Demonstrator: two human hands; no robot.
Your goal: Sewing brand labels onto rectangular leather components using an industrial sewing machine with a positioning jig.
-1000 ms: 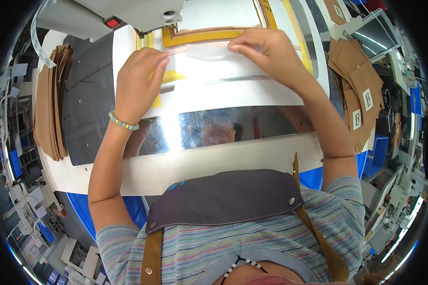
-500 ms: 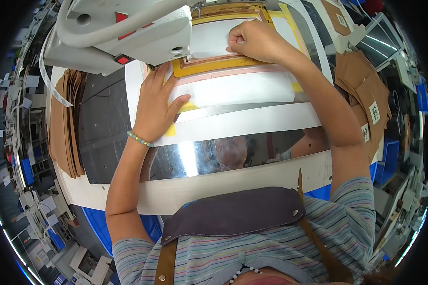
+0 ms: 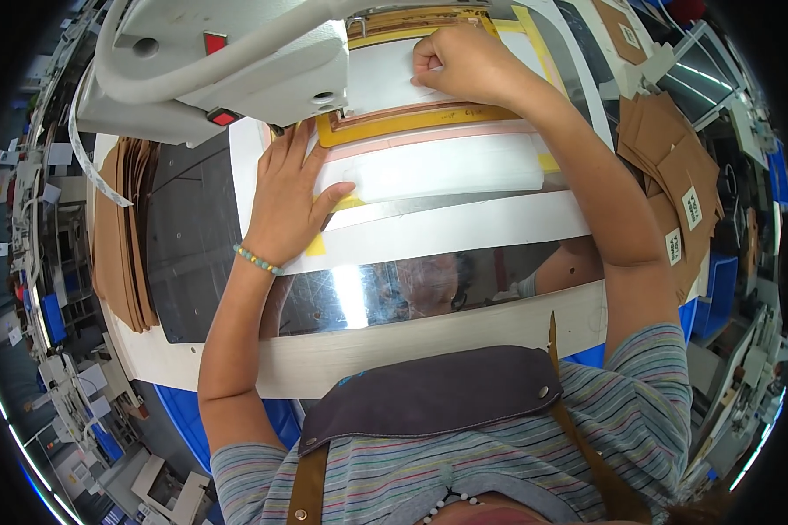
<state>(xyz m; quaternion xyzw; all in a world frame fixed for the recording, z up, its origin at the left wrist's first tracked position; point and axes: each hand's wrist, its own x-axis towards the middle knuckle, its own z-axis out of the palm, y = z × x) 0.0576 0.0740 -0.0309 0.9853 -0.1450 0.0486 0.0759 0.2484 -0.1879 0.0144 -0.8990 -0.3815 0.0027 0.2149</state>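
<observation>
My left hand (image 3: 287, 194) lies flat with its fingers stretched out, at the left end of a white template sheet (image 3: 446, 166) edged with yellow tape. Its fingertips reach beside the corner of a yellow frame (image 3: 411, 125), close under the machine head. My right hand (image 3: 464, 66) is over the white area inside that frame, its fingers curled and pressed together in a pinch. Whatever the pinch holds, if anything, is hidden or too small to make out. The grey sewing machine head (image 3: 236, 74) covers the left part of the frame.
Stacked brown pieces (image 3: 124, 236) stand at the left, and more brown pieces with white labels (image 3: 670, 166) lie at the right. A shiny metal plate (image 3: 385, 293) spans the near side of the pale table (image 3: 429, 350). A white tape (image 3: 83, 144) hangs from the machine.
My right hand has shifted slightly away from me and to the left over the white area, still pinched. My left hand stays flat in about the same place.
</observation>
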